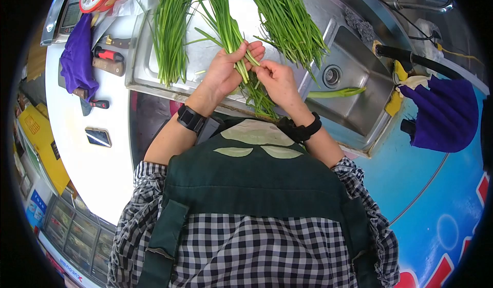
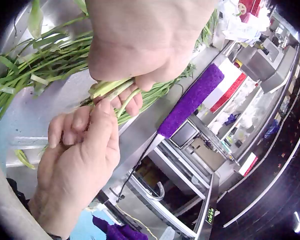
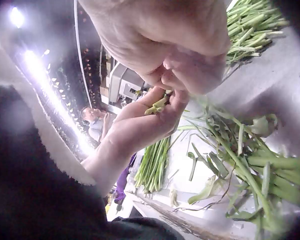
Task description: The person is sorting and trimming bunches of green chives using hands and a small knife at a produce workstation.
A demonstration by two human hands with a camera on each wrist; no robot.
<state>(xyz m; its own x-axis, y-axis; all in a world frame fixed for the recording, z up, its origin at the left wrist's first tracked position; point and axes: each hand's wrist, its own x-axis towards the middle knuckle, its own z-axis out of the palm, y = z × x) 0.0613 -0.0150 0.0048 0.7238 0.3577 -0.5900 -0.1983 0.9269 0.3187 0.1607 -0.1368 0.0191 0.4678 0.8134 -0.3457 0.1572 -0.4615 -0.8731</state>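
In the head view the left hand (image 1: 224,71) holds a small bunch of long green stalks (image 1: 224,18), pale ends toward the body, thumb across them. The right hand (image 1: 280,85) pinches a stalk end between thumb and fingertips, close beside the left fingers. From the left wrist, the right hand's (image 2: 80,150) thumb and finger meet at the pale stalk ends (image 2: 112,90) under the left hand (image 2: 145,40). Loose green trimmings (image 1: 259,102) lie below both hands; the right wrist view shows leafy scraps (image 3: 260,175) there.
Two larger piles of stalks, left (image 1: 172,36) and right (image 1: 287,21), lie on the metal counter. A sink (image 1: 359,95) with one thick stalk (image 1: 336,93) is at right. Knives (image 1: 108,66), a phone (image 1: 98,137) and a purple cloth (image 1: 79,57) are at left; another purple cloth (image 1: 447,116) is at right.
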